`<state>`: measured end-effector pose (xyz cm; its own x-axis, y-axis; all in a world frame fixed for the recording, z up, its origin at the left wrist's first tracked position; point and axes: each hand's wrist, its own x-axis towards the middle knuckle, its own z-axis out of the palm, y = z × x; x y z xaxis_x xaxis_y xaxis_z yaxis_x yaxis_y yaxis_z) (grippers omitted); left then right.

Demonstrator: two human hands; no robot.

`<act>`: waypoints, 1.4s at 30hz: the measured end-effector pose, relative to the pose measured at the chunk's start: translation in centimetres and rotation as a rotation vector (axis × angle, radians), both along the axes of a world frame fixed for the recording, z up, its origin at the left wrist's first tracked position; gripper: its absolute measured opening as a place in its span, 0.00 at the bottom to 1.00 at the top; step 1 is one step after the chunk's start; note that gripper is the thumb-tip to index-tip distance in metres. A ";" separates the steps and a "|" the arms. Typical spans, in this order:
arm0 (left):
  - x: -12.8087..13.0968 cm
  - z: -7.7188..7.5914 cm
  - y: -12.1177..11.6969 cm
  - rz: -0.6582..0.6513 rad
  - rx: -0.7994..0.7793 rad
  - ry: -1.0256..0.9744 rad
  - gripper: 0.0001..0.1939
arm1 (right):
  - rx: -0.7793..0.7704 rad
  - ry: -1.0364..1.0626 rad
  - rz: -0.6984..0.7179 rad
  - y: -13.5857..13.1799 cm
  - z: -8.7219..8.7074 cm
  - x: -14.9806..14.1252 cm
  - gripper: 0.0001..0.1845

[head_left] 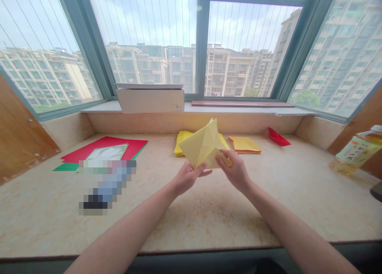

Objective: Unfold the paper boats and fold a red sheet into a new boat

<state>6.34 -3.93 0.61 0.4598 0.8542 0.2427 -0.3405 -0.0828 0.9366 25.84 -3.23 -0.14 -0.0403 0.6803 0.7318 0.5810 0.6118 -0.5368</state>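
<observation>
Above the middle of the counter I hold a partly folded sheet of yellow paper (205,140), its creased flaps standing apart and a point sticking up. My left hand (188,175) pinches its lower left edge, thumb in front. The fingers of my right hand (234,166) are closed on its lower right side. Behind it, partly hidden, lies a stack of bright yellow paper (180,142). To the right of that stack rests a pile of folded yellow-orange paper (245,144). A small red paper boat (278,137) sits farther right.
Red sheets (101,143) and green sheets (66,167) lie at the left under a clear packet (106,152), near a pixelated patch. A white box (151,100) stands on the windowsill. A bottle of yellowish liquid (356,151) and a dark object (376,191) are at the right.
</observation>
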 end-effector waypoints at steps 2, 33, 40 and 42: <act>0.3 0.0 0.1 0.073 -0.025 0.004 0.23 | -0.056 0.016 -0.003 0.3 -0.2 0.0 0.15; -1.6 1.4 1.6 0.298 0.078 0.297 0.19 | -0.409 0.277 0.341 -0.4 0.5 0.6 0.21; -1.5 1.6 1.1 0.228 0.000 0.271 0.19 | -0.146 -0.351 0.415 -0.4 0.2 1.8 0.34; -1.3 1.6 1.0 0.194 -0.008 0.247 0.20 | -0.094 -0.448 0.346 -0.4 0.1 1.9 0.40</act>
<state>5.02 -2.97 2.21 0.3321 0.9333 0.1365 -0.0809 -0.1160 0.9899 27.72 -3.63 -0.08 -0.5644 0.6336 0.5291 0.5384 0.7685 -0.3458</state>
